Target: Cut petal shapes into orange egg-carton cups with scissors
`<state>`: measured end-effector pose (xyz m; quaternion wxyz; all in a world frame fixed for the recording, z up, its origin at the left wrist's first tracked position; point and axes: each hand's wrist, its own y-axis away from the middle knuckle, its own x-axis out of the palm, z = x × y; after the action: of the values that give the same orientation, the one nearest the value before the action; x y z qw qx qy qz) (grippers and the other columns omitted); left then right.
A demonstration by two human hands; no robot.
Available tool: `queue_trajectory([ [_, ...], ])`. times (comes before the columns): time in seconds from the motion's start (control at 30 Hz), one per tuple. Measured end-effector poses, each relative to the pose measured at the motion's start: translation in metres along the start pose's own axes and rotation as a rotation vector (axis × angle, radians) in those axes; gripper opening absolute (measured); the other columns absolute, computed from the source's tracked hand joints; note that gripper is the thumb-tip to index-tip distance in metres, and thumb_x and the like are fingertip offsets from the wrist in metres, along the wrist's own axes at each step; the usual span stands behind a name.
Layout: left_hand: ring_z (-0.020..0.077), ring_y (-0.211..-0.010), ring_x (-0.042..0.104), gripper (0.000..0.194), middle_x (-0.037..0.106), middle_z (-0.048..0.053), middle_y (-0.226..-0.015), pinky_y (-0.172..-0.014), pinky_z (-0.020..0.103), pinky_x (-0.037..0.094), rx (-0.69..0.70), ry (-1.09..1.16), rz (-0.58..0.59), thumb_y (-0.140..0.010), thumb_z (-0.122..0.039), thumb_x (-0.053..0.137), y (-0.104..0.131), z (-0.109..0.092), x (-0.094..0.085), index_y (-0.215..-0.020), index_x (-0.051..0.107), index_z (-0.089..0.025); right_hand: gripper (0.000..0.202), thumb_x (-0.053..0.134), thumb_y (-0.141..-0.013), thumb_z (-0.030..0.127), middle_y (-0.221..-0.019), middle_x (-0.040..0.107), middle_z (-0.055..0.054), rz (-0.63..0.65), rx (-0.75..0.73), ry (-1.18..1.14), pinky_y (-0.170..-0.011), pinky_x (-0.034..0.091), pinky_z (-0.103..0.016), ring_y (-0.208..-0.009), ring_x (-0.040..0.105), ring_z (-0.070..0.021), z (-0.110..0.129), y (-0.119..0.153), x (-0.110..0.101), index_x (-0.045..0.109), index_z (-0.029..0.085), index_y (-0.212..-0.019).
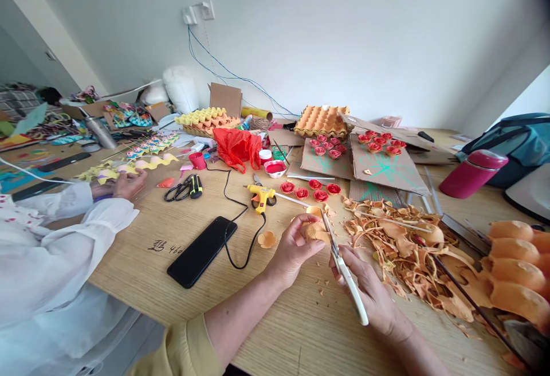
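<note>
Between the thumb and fingers of my left hand (296,247) is an orange egg-carton cup (315,231). My right hand (365,284) grips a pair of scissors (350,284) with white handles, and their blades point up beside the cup's right edge. Whether the blades touch the cup is hard to make out. On the table left of my left hand lies a cut petal-shaped cup (267,239). Beyond my hands sits a yellow glue gun (260,198). Several red paper roses (320,195) rest behind it, near a bowl of red paint (275,168).
Orange carton scraps (399,238) pile up to my right, beside an egg tray (515,267). A black phone (201,251) and the glue gun's cord lie to the left. A pink bottle (472,174) stands at the right. A co-worker's hands (129,184) handle a yellow carton strip (150,163).
</note>
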<state>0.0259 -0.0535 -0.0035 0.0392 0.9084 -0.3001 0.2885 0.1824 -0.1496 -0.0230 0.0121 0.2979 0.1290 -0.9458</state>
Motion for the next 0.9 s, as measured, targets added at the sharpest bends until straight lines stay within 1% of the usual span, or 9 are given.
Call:
queue_trajectory([
  [0.23,0.0108,-0.085,0.059,0.043,0.068,-0.001,-0.094,-0.084,0.025,0.043,0.007,0.013,0.002,-0.069,-0.02,0.082,-0.002,-0.0003,-0.0026,-0.106,0.06,-0.023,0.034,0.042,-0.097,0.051,-0.084,0.051,-0.004,0.006,0.007,-0.016,-0.076,0.04,-0.037,-0.085,0.049,-0.0246,0.0003,0.0004,-0.0014,0.047,0.022,-0.081],
  [0.53,0.0116,-0.087,0.062,0.042,0.07,0.0,-0.095,-0.087,0.026,0.044,0.032,0.023,-0.012,-0.071,-0.018,0.081,-0.0041,-0.0004,-0.0062,-0.108,0.061,-0.024,0.036,0.041,-0.098,0.051,-0.083,0.052,-0.004,0.01,0.023,0.002,-0.074,0.039,-0.037,-0.083,0.047,-0.0232,0.0032,0.0008,-0.0028,0.047,0.022,-0.078],
  [0.6,0.0111,-0.087,0.062,0.041,0.071,0.0,-0.095,-0.086,0.025,0.044,0.033,0.026,-0.012,-0.072,-0.018,0.08,-0.004,-0.0013,-0.0059,-0.107,0.061,-0.023,0.037,0.041,-0.098,0.052,-0.083,0.052,-0.004,0.018,0.03,-0.02,-0.074,0.04,-0.036,-0.082,0.048,-0.023,0.0032,0.0012,-0.0028,0.047,0.022,-0.079],
  [0.77,0.0098,-0.083,0.061,0.04,0.07,-0.001,-0.091,-0.082,0.023,0.044,0.032,0.023,-0.04,-0.07,-0.018,0.082,-0.0026,-0.0034,-0.0019,-0.104,0.061,-0.022,0.036,0.038,-0.099,0.054,-0.089,0.055,-0.005,0.054,0.011,-0.082,-0.075,0.044,-0.037,-0.087,0.052,-0.0242,0.0027,0.0019,0.0,0.049,0.022,-0.088],
  [0.9,0.0094,-0.083,0.06,0.041,0.069,-0.001,-0.091,-0.081,0.023,0.044,0.035,0.029,-0.051,-0.07,-0.019,0.082,-0.0016,-0.0027,0.0002,-0.104,0.06,-0.022,0.036,0.039,-0.098,0.055,-0.09,0.057,-0.006,0.002,-0.003,-0.052,-0.074,0.047,-0.037,-0.087,0.054,-0.0246,0.0018,0.0019,0.0033,0.051,0.022,-0.09],
])
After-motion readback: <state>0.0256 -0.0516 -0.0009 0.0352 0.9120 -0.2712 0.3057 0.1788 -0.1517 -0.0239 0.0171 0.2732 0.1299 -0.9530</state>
